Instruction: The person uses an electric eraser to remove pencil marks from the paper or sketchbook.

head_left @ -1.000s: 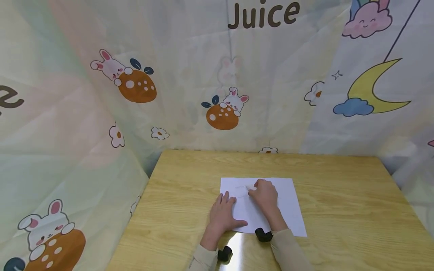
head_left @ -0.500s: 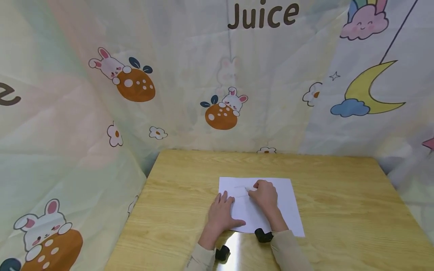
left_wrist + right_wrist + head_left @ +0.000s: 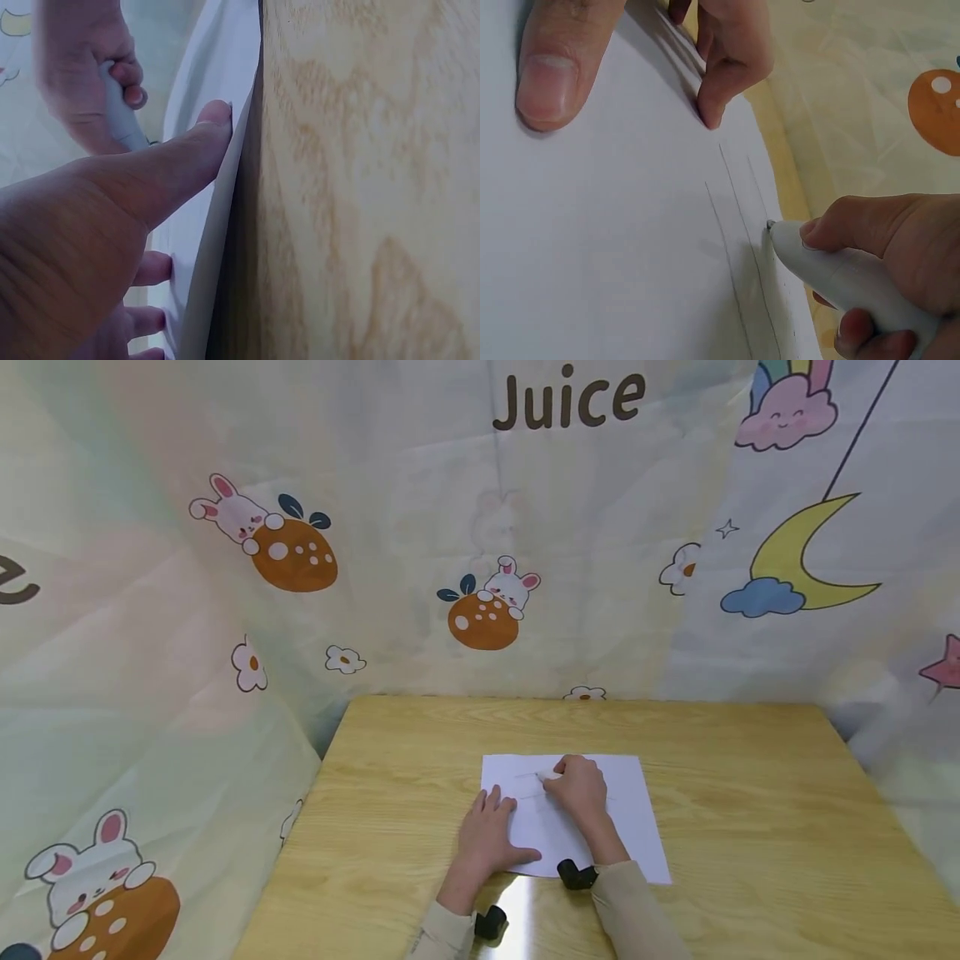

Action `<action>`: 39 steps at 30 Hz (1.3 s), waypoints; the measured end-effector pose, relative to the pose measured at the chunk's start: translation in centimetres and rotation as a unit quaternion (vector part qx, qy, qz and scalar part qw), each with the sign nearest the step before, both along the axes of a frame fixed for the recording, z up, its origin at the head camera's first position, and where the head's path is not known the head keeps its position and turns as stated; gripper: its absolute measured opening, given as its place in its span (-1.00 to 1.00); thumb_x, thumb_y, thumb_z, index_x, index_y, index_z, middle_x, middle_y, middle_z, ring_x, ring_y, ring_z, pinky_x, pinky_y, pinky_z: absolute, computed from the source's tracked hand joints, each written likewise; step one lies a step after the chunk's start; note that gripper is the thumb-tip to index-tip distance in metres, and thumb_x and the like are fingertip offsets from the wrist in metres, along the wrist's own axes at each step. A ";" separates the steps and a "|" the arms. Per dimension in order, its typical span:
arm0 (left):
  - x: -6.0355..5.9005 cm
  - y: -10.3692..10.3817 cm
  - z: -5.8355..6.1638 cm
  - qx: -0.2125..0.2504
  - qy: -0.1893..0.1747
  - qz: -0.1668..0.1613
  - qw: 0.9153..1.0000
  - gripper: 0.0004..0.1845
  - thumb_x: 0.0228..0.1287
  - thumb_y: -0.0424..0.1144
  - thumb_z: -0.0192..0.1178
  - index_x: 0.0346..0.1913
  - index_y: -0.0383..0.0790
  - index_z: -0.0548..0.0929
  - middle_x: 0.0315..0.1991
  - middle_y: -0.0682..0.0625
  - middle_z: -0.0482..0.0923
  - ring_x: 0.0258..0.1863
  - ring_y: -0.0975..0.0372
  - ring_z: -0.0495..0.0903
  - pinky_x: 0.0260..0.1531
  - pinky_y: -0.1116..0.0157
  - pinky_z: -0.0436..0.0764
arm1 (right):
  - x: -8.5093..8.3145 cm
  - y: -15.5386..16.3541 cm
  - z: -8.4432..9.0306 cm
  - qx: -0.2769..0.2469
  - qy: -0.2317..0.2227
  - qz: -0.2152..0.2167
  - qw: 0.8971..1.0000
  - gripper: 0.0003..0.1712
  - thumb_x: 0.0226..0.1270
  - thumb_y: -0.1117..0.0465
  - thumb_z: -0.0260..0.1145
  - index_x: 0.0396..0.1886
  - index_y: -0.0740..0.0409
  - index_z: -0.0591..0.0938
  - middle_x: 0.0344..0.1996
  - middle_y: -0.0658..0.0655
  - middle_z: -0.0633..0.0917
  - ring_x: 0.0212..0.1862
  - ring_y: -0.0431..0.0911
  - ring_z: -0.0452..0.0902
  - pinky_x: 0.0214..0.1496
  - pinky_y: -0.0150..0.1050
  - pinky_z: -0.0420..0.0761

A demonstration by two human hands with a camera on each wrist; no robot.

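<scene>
A white sheet of paper (image 3: 585, 827) lies flat on the wooden surface (image 3: 750, 827), near its front edge — thin, light, likely to slide or crease. The left hand (image 3: 487, 839) presses it down, fingers straight and spread; the right hand (image 3: 581, 789) has its fingers curled round a white pen (image 3: 840, 274) — tip on the pencilled lines.

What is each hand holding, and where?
The right hand grips a white pen around its barrel near the tip. The left hand holds nothing; it presses flat on the paper.
</scene>
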State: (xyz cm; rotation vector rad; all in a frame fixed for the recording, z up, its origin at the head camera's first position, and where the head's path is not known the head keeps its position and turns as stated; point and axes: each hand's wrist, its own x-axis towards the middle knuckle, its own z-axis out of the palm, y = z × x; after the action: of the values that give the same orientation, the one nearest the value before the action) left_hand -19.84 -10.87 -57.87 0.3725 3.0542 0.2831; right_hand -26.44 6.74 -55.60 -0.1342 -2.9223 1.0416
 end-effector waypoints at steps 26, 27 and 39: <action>-0.2 -0.2 -0.1 0.000 0.019 0.001 1.000 -0.02 -0.25 0.46 0.37 0.20 -0.13 0.52 0.35 -0.22 0.31 0.35 -0.13 0.24 0.23 0.05 0.38 | 0.2 -0.8 -0.2 -0.005 0.022 -0.011 1.000 -0.76 -0.10 0.20 0.49 -0.45 0.25 0.68 -0.55 0.12 0.68 -0.53 -0.02 0.55 -0.48 -0.06 0.59; -0.2 -0.2 -0.1 0.002 0.018 0.002 1.000 -0.02 -0.25 0.46 0.37 0.21 -0.14 0.52 0.35 -0.22 0.30 0.35 -0.13 0.23 0.23 0.04 0.38 | 0.1 -0.9 -0.2 -0.006 0.027 -0.009 1.000 -0.77 -0.09 0.20 0.48 -0.45 0.26 0.68 -0.54 0.13 0.68 -0.53 -0.02 0.56 -0.47 -0.05 0.59; 0.0 -0.2 0.0 0.005 0.012 0.009 1.000 0.00 -0.26 0.46 0.38 0.23 -0.14 0.51 0.36 -0.22 0.30 0.35 -0.13 0.23 0.22 0.04 0.39 | 0.3 -1.3 -0.1 -0.003 0.026 -0.003 1.000 -0.75 -0.06 0.20 0.48 -0.42 0.28 0.68 -0.51 0.16 0.70 -0.52 0.00 0.57 -0.44 -0.05 0.61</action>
State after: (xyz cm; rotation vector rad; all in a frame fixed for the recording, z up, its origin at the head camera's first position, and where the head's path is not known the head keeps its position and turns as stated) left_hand -19.82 -11.09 -57.85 0.3503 3.0823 0.2961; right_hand -26.13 5.48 -55.70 -0.1149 -2.8697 1.0373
